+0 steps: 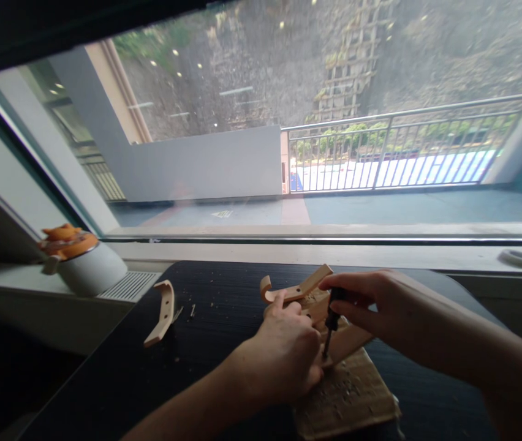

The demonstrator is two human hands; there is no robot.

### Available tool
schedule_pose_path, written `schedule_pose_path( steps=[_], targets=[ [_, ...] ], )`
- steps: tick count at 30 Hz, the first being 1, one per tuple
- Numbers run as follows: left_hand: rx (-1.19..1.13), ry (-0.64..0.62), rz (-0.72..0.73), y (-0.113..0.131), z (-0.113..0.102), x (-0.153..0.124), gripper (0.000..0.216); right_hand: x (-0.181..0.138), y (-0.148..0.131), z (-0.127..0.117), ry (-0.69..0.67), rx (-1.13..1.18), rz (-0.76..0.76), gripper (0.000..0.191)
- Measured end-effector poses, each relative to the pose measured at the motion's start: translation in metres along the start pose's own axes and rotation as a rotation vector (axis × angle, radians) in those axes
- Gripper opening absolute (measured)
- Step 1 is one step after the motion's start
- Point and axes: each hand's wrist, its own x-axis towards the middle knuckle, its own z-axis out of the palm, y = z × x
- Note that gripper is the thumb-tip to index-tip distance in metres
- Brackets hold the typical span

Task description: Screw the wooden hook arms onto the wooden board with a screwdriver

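Note:
My right hand (371,297) grips the black handle of a screwdriver (335,306), which stands nearly upright. The screwdriver's tip meets a pale wooden bar (353,343). My left hand (288,349) presses down on the wooden pieces with its fingers curled over them, hiding part of them. Just beyond its fingers, a curved wooden piece with a hooked end (300,291) shows a hole. Under the bar lies a worn brown board (348,398) with pitted marks. A separate curved wooden piece with holes (166,312) rests to the left, beside a few thin metal screws (178,313).
The black table (215,337) carries scattered wood crumbs. Beyond its far edge runs a white windowsill (224,252) under a large window. At the left stands a white pot with an orange animal-shaped top (70,242). A tape roll (514,258) sits at the right.

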Motion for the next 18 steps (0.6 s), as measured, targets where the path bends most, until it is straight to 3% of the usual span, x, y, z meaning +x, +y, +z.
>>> schedule_pose_path(
  steps=[6,12,18],
  targets=[
    [-0.015,-0.023,-0.018,0.001,-0.0011,0.0003,0.017,0.0024,-0.0005,0.0005,0.005,-0.057,0.014,0.018],
    [-0.007,0.031,0.005,-0.0008,0.0037,0.0001,0.017,0.0026,-0.0031,0.0013,0.023,-0.047,0.017,0.02],
    [-0.002,0.034,0.021,-0.0018,0.0057,-0.0013,0.017,-0.0036,-0.0022,0.0005,-0.064,0.052,-0.016,0.026]
  ],
)
